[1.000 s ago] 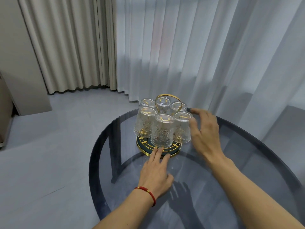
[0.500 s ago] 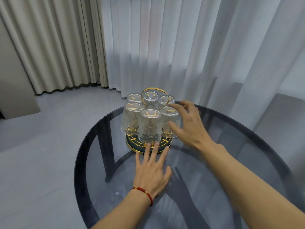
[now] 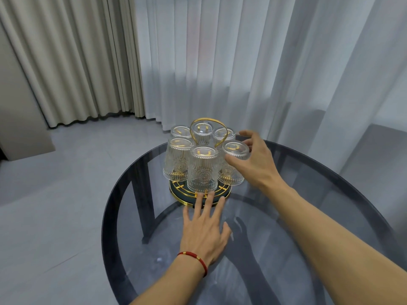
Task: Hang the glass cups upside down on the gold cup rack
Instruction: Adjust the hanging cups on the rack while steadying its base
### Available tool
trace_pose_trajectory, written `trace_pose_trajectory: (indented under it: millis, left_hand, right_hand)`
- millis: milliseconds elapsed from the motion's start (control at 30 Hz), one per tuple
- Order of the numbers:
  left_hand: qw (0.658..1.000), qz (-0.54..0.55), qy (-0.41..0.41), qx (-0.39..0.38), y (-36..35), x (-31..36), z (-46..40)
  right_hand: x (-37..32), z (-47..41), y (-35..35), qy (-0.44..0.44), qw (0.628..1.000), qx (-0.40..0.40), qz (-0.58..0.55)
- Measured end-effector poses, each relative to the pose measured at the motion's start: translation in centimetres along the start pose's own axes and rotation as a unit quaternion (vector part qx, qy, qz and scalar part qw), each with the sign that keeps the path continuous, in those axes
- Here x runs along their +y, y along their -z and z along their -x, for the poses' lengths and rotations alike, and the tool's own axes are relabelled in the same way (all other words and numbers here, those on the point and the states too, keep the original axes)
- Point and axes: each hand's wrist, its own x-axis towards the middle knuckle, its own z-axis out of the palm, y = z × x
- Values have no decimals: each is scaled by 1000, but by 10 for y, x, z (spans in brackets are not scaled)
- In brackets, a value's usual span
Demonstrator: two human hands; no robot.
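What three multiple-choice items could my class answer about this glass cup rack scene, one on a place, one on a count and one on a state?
1. Where does the left hand rest?
A. flat on the glass table, fingertips at the rack's base
B. on the gold handle
C. on the floor

2. How many glass cups sit upside down on the gold cup rack?
A. four
B. six
C. eight

3. What is the right hand doing?
A. lying flat on the table
B. holding the front right cup near its upturned bottom
C. pulling the curtain

Key: 1 A, the fingers lie straight on the table top against the rack's round base. 2 B, six upturned bottoms show around the gold handle. 3 B, thumb and fingers curl round that cup in a grip.
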Motion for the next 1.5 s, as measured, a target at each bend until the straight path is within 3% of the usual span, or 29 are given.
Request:
trace_pose_trajectory:
  millis: [200, 667, 900, 1067, 1200, 1500]
  left_hand:
    - [1000, -1, -1, 0, 0, -1, 0]
    - [1000, 4, 6, -6, -2, -1, -2]
    - [1000, 6, 5, -5, 0, 0, -1]
    - [1000, 5, 4, -3, 0, 0, -1]
    - [1000, 11, 6, -4, 1, 1, -1]
    - [1000, 22, 6, -3, 0, -1, -2]
  right_hand:
    - [4, -2, 6, 43, 995, -49, 74]
    - [14, 1, 26, 107, 979, -62, 161]
    - [13, -1, 33, 89, 985, -90, 113]
    - [1, -13, 34, 49, 995, -60, 55]
    - [-20, -38, 22, -14, 993, -113, -27]
    - [-24, -76, 2, -84, 977, -194, -44]
